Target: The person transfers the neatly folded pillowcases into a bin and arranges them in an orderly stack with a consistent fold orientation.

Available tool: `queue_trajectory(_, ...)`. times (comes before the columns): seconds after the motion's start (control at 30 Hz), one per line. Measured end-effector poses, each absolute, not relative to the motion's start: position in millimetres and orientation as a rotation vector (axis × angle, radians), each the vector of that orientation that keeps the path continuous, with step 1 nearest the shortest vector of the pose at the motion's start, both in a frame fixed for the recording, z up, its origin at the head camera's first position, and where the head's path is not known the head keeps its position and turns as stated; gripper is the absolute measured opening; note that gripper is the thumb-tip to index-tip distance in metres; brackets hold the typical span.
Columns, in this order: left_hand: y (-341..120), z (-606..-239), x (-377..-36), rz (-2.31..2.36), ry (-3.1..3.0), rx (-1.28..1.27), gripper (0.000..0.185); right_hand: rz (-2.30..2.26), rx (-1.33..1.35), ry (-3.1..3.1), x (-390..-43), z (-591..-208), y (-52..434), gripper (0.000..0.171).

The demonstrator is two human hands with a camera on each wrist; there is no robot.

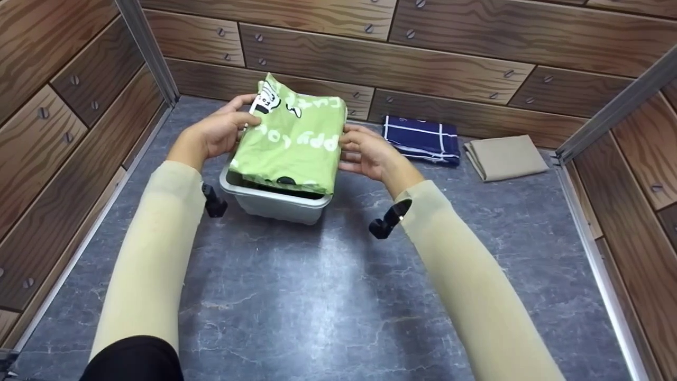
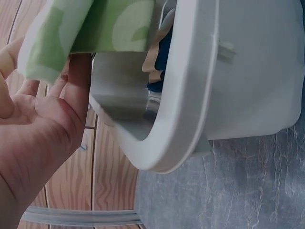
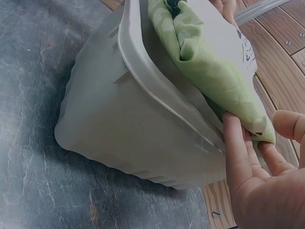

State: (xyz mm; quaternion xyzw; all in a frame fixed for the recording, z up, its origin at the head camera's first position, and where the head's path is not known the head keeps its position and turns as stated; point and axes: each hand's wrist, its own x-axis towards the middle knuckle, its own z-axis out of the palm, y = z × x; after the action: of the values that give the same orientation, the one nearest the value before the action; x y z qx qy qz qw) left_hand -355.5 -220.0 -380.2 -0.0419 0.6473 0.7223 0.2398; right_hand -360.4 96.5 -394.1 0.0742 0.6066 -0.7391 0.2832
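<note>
Centrally, the left hand (image 1: pixel 219 129) pinches the left edge of a folded green printed cloth (image 1: pixel 296 143), its thumb over the upper face and its other fingers beneath. At the opposite edge, the right hand (image 1: pixel 370 153) has its fingers slightly spread and set against the side and underside of the cloth; in the right wrist view its thumb stands apart from the fabric. The green cloth, marked with white lettering and, near its far left corner, a black-and-white cartoon figure, lies over the mouth of a pale rectangular bin (image 1: pixel 280 206) with rounded corners and a rolled rim. A gap shows between the cloth's near edge and the near rim; whether the cloth touches the rim elsewhere cannot be told. Within the bin, the left wrist view shows tan fabric (image 2: pixel 151 59) and dark blue fabric (image 2: pixel 165 55), partly hidden by the rim. Both forearms wear cream sleeves (image 1: pixel 158 227), each with a small black wrist camera (image 1: pixel 391 218) near the cuff. To the right of the right hand, near the back wall, lie a folded navy cloth with white lines (image 1: pixel 420 137) and, just beside it, a folded beige cloth (image 1: pixel 505 157). All rest on a grey marbled surface (image 1: pixel 296 296), bounded by wood-patterned panels (image 1: pixel 449 58) with metal framing (image 1: pixel 148 50) at the corners.
</note>
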Motion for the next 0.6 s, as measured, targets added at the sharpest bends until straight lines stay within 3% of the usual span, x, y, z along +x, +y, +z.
queue_trajectory(0.4, -221.4, -379.7, -355.3, 1.953, 1.813, -0.121, 0.065, -1.984, 0.212, 1.632, -360.6, -394.5, 95.5, 0.051)
queue_trajectory(0.6, -220.1, -377.1, -350.2, 1.677, 2.057, -0.121, 0.061, -2.001, 0.23, 1.634, -359.2, -395.9, 101.1, 0.048)
